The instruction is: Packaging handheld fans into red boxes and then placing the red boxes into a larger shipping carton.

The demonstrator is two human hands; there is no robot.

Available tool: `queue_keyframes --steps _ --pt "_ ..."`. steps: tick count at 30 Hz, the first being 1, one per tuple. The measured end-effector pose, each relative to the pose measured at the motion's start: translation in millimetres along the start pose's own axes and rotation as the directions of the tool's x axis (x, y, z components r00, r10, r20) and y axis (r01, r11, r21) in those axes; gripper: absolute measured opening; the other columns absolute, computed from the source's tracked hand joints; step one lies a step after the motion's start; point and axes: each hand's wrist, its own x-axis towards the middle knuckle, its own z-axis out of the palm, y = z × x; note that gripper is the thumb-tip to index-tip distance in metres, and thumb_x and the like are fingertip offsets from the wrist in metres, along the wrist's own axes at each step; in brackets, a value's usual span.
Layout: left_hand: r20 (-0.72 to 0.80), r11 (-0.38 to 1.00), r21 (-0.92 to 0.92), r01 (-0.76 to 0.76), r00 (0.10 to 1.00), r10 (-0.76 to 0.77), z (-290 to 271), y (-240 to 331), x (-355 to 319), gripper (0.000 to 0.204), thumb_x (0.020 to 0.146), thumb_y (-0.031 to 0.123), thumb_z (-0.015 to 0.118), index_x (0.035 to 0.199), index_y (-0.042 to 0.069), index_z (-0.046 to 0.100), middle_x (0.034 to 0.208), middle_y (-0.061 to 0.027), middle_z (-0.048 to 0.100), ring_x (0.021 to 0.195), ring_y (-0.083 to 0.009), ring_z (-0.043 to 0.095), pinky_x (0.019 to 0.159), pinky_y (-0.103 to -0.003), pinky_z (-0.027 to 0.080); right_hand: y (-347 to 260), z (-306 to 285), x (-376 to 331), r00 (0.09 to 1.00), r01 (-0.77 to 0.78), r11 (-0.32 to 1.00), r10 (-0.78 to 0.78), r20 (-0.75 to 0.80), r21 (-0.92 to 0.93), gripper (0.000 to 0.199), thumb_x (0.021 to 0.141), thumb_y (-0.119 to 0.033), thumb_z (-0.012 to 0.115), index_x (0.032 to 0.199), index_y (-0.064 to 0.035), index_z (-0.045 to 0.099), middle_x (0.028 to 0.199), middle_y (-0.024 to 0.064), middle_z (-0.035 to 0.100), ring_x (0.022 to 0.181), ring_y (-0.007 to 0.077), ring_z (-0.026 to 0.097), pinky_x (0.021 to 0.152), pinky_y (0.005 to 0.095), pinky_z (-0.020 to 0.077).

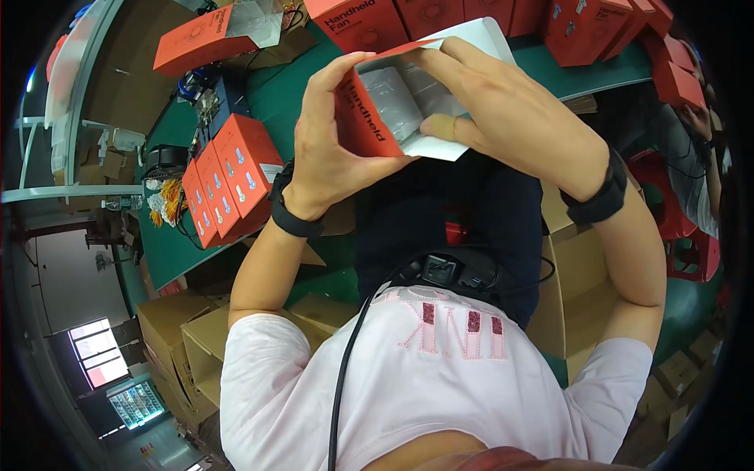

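Note:
A red carton (pixel 363 122) with its end open is held up before me, white flaps spread at its mouth. My left hand (pixel 318 141) is closed round its left side, thumb along the near edge and fingers at the far edge. My right hand (pixel 510 106) grips the open end, its fingertips reaching inside and its thumb, wrapped in a tan band, beside the near white flap (pixel 440 147). Inside the carton sits a translucent plastic-wrapped piece (pixel 393 102); what it contains cannot be made out.
The green table (pixel 169 255) carries several upright red cartons (pixel 236 173) at left and more (pixel 581 31) at the back. Another red carton (pixel 196 43) with clear plastic lies at back left. Open brown boxes (pixel 581 290) stand by my legs. A person (pixel 691 157) sits at right near red stools (pixel 691 251).

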Motion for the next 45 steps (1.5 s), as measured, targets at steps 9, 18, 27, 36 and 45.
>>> queue_keyframes --steps 9,18,27,36,45 --pt "0.276 0.968 0.253 -0.001 0.958 -0.071 -3.3 -2.7 24.6 0.097 0.055 0.025 0.095 0.137 0.004 0.048 0.122 -0.0150 0.059 0.110 -0.0340 0.058 0.096 -0.041 0.047 60.3 56.2 -0.8 0.974 0.205 0.973 -0.192 -0.123 0.109 0.024 0.086 -0.013 0.071 0.106 -0.0022 0.062 0.105 0.0120 0.059 0.094 0.0324 0.063 0.080 0.0390 0.0522" --pt "0.436 0.865 0.490 0.112 0.827 -0.354 -15.5 -31.2 6.1 0.097 0.064 0.032 0.091 0.144 0.003 0.043 0.130 -0.0191 0.057 0.119 -0.0379 0.054 0.105 -0.044 0.042 130.2 35.9 -18.3 0.999 -0.024 0.955 0.037 -0.040 0.294 0.010 0.089 -0.006 0.069 0.092 -0.0009 0.060 0.088 0.0074 0.051 0.073 0.0202 0.053 0.065 0.0303 0.0435" --pt "0.294 0.811 0.581 0.076 0.909 -0.296 0.9 -35.8 -20.0 0.086 0.071 0.035 0.086 0.145 0.011 0.048 0.128 -0.0181 0.056 0.122 -0.0391 0.050 0.104 -0.049 0.040 92.9 10.3 -13.3 0.953 -0.136 0.982 0.093 -0.287 -0.133 0.017 0.086 -0.011 0.071 0.100 -0.0009 0.067 0.100 0.0111 0.061 0.085 0.0264 0.063 0.077 0.0353 0.0502" --pt "0.100 0.828 0.553 0.097 0.978 -0.181 38.0 -26.8 -11.5 0.037 0.083 0.024 0.074 0.112 0.002 0.070 0.108 -0.0091 0.068 0.109 -0.0322 0.055 0.096 -0.043 0.044 50.9 54.5 11.8 0.944 -0.326 0.800 0.305 -0.126 -0.504 0.024 0.082 -0.023 0.073 0.087 0.0003 0.074 0.100 0.0164 0.066 0.102 0.0333 0.059 0.085 0.0455 0.0493" --pt "0.008 0.863 0.441 0.247 0.960 -0.280 56.2 -32.5 13.7 0.046 0.073 0.026 0.081 0.107 -0.001 0.067 0.099 -0.0161 0.070 0.093 -0.0333 0.061 0.082 -0.044 0.050 42.8 68.8 23.8 0.897 -0.101 0.949 -0.042 -0.439 -0.297 0.010 0.095 -0.010 0.060 0.098 -0.0010 0.061 0.102 0.0167 0.064 0.100 0.0349 0.062 0.084 0.0428 0.0517"
